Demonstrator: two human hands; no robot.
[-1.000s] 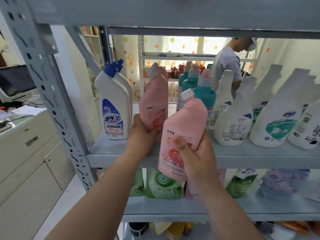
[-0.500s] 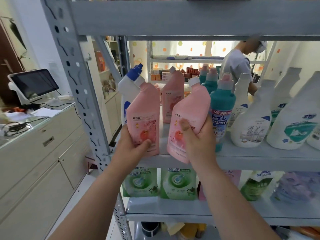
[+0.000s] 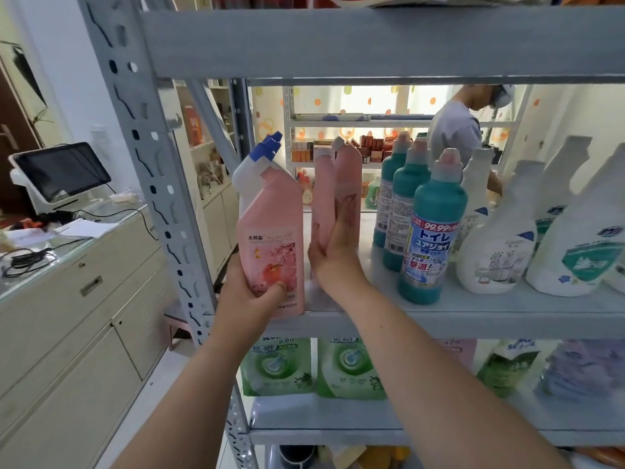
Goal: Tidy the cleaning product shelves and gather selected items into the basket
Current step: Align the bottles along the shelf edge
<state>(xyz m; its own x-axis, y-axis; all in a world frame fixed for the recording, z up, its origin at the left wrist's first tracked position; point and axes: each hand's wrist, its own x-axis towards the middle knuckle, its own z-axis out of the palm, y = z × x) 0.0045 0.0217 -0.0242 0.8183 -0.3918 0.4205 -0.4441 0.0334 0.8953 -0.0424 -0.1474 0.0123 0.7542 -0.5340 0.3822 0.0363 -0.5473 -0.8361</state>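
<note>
My left hand (image 3: 250,296) grips a pink bottle (image 3: 270,245) by its lower part, upright at the front left edge of the grey shelf (image 3: 473,316). Two more pink bottles (image 3: 350,177) stand close together just behind and to the right. My right hand (image 3: 338,245) lies against them with straight fingers pointing up, thumb on the left bottle. A white bottle with a blue cap (image 3: 252,170) stands behind the held bottle. No basket is in view.
Teal bottles (image 3: 436,225) and white spray bottles (image 3: 497,245) fill the shelf to the right. Green refill pouches (image 3: 277,367) sit on the shelf below. The perforated shelf post (image 3: 148,170) rises at left, beside a counter with a screen (image 3: 61,170). A person (image 3: 456,130) stands behind the shelving.
My right hand has set its pink bottle back on the shelf beside the other one and straightened its fingers. My left hand has lowered its pink bottle toward the shelf's front edge.
</note>
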